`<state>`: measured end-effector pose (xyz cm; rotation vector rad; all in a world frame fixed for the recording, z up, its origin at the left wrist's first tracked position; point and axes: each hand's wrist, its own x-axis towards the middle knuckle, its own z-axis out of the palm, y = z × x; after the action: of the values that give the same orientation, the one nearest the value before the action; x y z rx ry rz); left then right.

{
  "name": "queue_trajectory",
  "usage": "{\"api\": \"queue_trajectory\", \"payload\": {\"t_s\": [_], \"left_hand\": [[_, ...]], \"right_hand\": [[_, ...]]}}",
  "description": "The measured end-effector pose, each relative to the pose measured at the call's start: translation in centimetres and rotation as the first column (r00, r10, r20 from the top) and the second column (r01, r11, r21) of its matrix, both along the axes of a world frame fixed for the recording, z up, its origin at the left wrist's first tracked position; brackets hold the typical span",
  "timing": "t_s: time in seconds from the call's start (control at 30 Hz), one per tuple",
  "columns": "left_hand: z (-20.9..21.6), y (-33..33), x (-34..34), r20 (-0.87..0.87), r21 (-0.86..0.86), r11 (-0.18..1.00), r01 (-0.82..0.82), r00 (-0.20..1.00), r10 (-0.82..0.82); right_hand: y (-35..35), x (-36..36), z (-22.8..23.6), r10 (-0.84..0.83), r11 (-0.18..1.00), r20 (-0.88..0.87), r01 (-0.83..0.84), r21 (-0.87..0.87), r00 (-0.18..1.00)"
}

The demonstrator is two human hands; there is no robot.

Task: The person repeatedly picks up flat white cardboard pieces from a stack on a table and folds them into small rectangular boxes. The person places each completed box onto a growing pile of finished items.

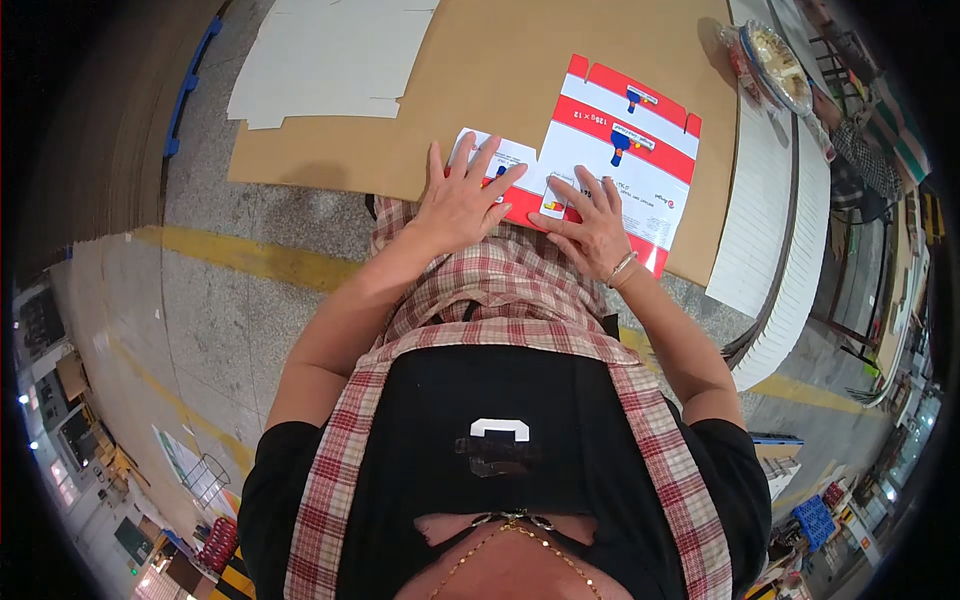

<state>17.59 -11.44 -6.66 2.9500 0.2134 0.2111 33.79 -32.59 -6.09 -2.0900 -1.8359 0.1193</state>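
A flat printed cardboard box blank (575,142), red and white with blue pictures, lies on a large brown cardboard sheet (480,85). Its smaller panel points left and its larger panel spreads to the right. My left hand (462,200) rests on the smaller panel with fingers spread and pointing away from me. On the near part of the larger panel lies my right hand (592,225), a bracelet at its wrist, fingers also apart. Both palms face down, near the sheet's front edge. Neither hand grips anything that shows.
White cardboard (330,55) with notched edges lies at the far left of the sheet. On the right stands a curved stack of white cardboard (765,200), with a round plastic-wrapped thing (778,68) beyond. A blue pallet edge (190,90) is at far left.
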Motion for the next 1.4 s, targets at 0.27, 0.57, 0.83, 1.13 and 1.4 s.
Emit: {"api": "queue_trajectory", "payload": {"t_s": [0.27,0.57,0.83,1.13,1.4], "left_hand": [[-0.1,-0.4,0.4,-0.003,0.024,0.999,-0.035,0.999,0.035],[1.3,-2.1,1.4,-0.016,-0.048,0.987,-0.154,0.988,0.154],[1.2,-0.7,7.7,-0.083,-0.065,0.925,-0.375,0.925,0.370],[3.2,7.9,3.9,0.380,-0.187,0.928,-0.322,0.848,0.370],[-0.1,6.2,-3.6,0.273,-0.284,0.880,-0.381,0.848,0.455]], "right_hand": [[0.0,-0.5,-0.5,-0.060,0.998,-0.023,0.061,0.006,0.998],[0.0,-0.2,-0.1,-0.028,1.000,-0.013,0.028,-0.010,1.000],[0.2,-0.4,0.1,-0.008,0.999,0.012,0.008,-0.043,1.000],[1.0,16.4,-2.1,-0.638,0.741,-0.212,0.665,0.094,0.740],[12.7,32.3,-0.9,-0.048,0.754,-0.999,0.655,-0.042,-0.009]]}}
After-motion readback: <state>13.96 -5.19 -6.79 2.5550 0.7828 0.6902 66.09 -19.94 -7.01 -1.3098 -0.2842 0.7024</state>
